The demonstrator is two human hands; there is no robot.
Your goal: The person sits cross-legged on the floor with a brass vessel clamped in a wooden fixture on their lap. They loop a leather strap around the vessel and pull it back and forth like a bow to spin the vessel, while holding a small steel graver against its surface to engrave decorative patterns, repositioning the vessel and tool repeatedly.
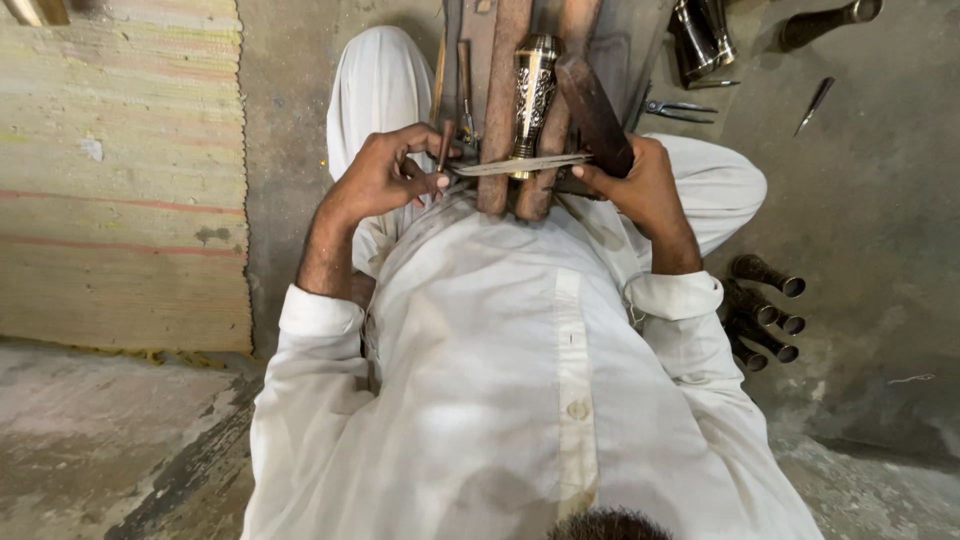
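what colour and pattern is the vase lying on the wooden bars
Brass-gold vase with dark engraved floral patterning, seen best in the head view.

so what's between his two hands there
In the head view, a long flat metal file spans from the left hand to the right hand. It lies across an engraved brass vase resting on two wooden bars.

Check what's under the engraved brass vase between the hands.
The brass vase lies on two reddish wooden bars. A flat metal file, held by the left hand and right hand, crosses its near end. The floor beneath the bars is covered.
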